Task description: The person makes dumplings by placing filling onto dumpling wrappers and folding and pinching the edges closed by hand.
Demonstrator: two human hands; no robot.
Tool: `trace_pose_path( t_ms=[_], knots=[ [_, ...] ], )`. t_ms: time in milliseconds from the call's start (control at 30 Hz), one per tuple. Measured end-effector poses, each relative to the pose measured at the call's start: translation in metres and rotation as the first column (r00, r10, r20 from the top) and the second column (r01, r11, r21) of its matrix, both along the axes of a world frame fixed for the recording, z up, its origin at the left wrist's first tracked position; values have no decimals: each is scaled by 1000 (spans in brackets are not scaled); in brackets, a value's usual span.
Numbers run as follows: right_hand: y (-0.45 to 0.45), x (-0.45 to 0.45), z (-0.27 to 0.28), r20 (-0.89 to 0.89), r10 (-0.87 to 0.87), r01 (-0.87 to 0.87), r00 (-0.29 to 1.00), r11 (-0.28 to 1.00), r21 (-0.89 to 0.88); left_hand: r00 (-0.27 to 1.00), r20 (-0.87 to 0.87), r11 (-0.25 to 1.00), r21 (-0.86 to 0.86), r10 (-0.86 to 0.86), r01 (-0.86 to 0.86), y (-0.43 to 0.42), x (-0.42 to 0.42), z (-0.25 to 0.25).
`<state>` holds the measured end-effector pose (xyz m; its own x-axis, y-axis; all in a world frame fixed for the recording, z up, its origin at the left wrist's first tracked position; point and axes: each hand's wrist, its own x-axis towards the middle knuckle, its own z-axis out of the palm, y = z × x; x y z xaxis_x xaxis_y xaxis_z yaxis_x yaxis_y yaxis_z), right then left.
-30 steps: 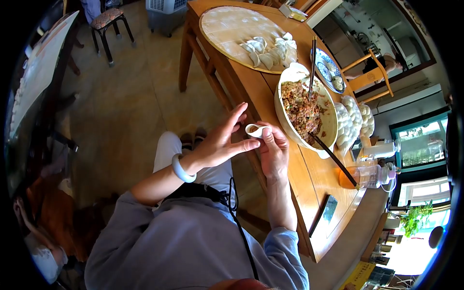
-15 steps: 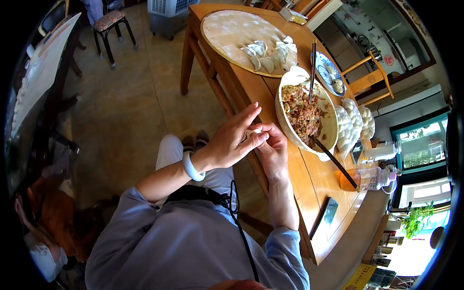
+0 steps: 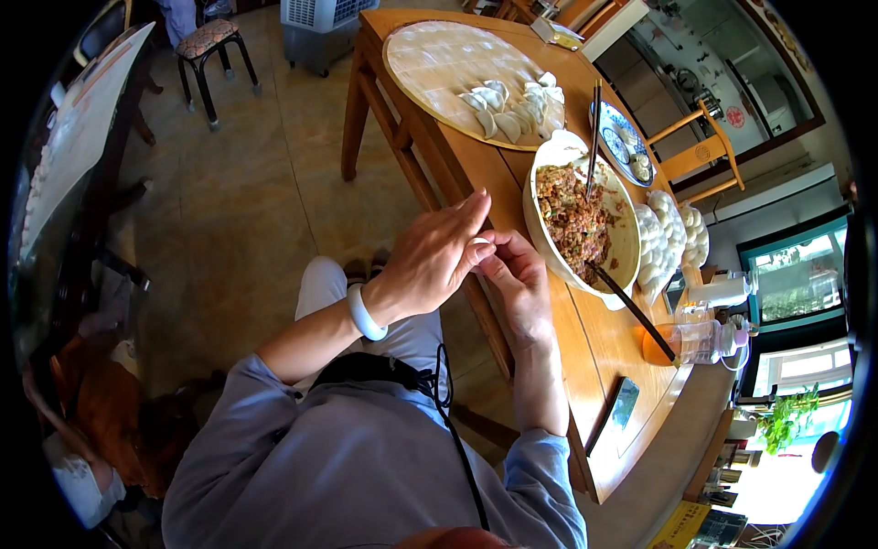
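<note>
My left hand (image 3: 428, 249), with a pale bracelet on the wrist, is curled around a dumpling (image 3: 480, 242). Most of that dumpling is hidden by the fingers; only a bit of white dough shows. The thumb and fingers of my right hand (image 3: 519, 282) pinch the dumpling's edge, touching my left hand. Right beside them on the table stands a white bowl (image 3: 533, 222) of minced filling (image 3: 572, 215), with one pair of chopsticks (image 3: 594, 137) in it and another dark stick (image 3: 640, 316) across its near rim. Several folded dumplings (image 3: 494, 94) lie on a floured round board (image 3: 430, 59).
A blue-patterned plate (image 3: 604, 114) and bagged round white items (image 3: 660, 238) stand past the bowl. A bottle of orange liquid (image 3: 681, 340) and a phone (image 3: 614, 414) lie along the wooden table (image 3: 585, 343). A stool (image 3: 207, 38) stands on the floor; another person's arm (image 3: 55, 412) shows at lower left.
My left hand has turned slightly, showing more of its back, and less dough is visible. My right hand has shifted a little to the right, still pinching at the edge.
</note>
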<state>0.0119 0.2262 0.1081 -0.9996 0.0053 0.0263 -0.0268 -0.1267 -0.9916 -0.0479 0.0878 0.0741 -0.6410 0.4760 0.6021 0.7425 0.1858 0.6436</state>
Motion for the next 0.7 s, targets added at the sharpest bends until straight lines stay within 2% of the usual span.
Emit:
trace_pose_path(
  t_ms=[67,100,133,167,200,233,267,333,367,433,467,567,600,700],
  knots=[
    [5,-3,-2,-34,-20,22,999,998,61,961,267,994,92,-75,52,0,3,0],
    [2,-4,0,-43,-56,57,998,998,21,891,411,971,210,-192,112,1,2,0],
    [3,-6,-2,-109,-93,109,990,981,158,791,532,933,336,-303,132,2,1,-1],
    [5,-7,-6,-177,-121,169,977,943,288,620,613,840,523,-490,146,3,-1,-7],
    [4,-9,-6,-247,-140,234,959,883,407,417,623,718,687,-662,112,3,-3,-10],
    [-1,-6,5,-306,-152,314,940,739,596,309,636,683,728,-707,64,0,-3,-7],
    [-2,-8,2,-420,-99,377,902,657,653,261,595,624,781,-760,36,-2,-3,-10],
    [-10,-4,8,-350,-120,327,929,710,624,174,493,495,868,-852,-32,-3,-4,-16],
    [-9,-6,8,-402,-84,355,912,652,669,172,494,490,869,-852,-67,-4,-2,-16],
    [-4,-7,4,-486,-1,413,874,527,742,82,441,436,897,-894,-76,-11,-3,-13],
    [0,-9,2,-464,14,388,886,528,755,35,413,409,909,-910,-84,-14,-2,-13],
    [7,-13,-2,-404,46,318,913,540,779,-14,474,474,881,-881,3,-20,1,-11],
    [8,-14,-2,-416,81,322,906,509,798,-38,488,488,873,-872,20,-21,2,-8],
    [7,-16,1,-464,166,354,870,443,824,-5,548,548,835,-836,45,-20,5,-7]
  ],
)
